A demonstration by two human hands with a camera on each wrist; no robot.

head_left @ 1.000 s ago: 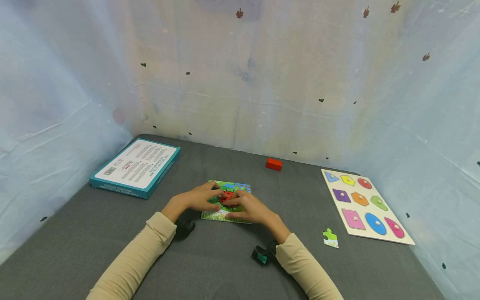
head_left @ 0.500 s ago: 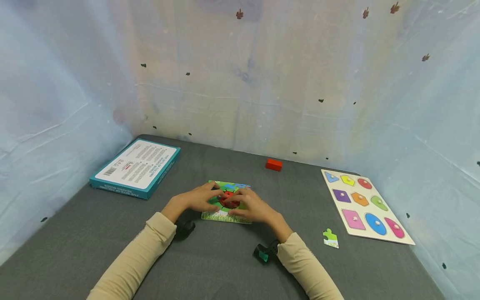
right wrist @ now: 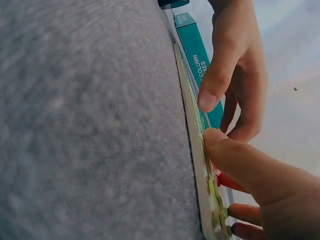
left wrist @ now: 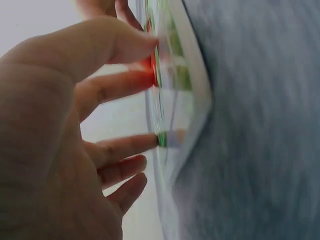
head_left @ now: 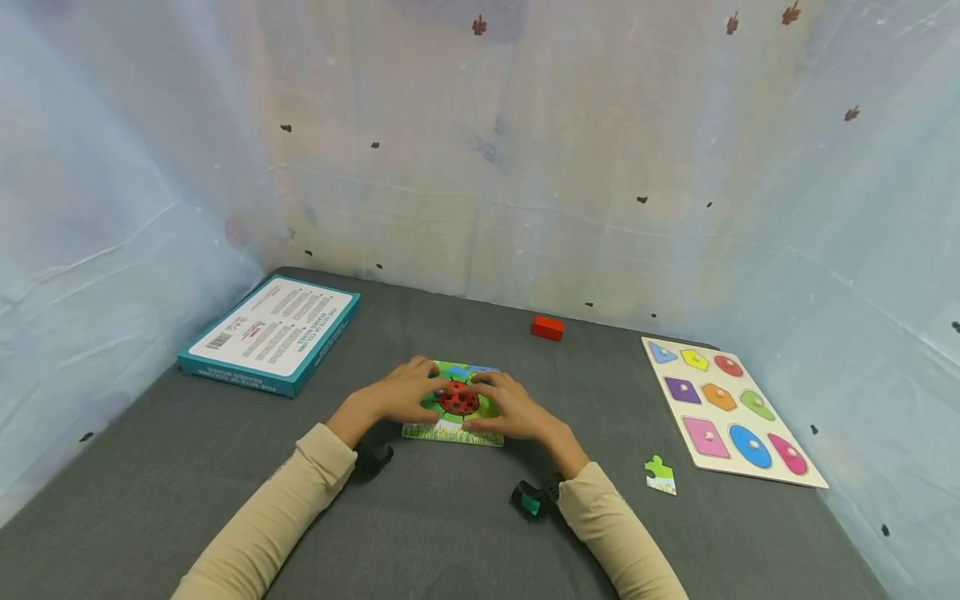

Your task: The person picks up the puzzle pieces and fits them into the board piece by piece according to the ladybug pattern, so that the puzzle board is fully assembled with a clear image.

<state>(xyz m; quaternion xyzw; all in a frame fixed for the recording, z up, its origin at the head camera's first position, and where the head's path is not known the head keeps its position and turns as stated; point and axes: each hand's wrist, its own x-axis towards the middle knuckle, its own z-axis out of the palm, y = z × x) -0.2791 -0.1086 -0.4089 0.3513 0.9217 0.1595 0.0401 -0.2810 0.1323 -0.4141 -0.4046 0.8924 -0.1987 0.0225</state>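
Observation:
A ladybug jigsaw puzzle lies flat on the grey table in the head view, green with a red spotted ladybug in its middle. Over its left part is my left hand, fingers spread and slightly bent, with fingertips on the picture in the left wrist view. My right hand rests over the right part. Its thumb touches the top near the front edge in the right wrist view, and the other fingertips lie on the surface. Neither hand grips anything. A loose green jigsaw piece lies to the right.
A teal box with a white label lies at the left. Behind the puzzle sits a red block. At the right is a shape board with knobbed colourful pieces. A pale curtain hangs behind the table.
My right hand has shifted slightly to the right, and more of the ladybug shows between the hands. The left hand has barely moved. The puzzle stays in place.

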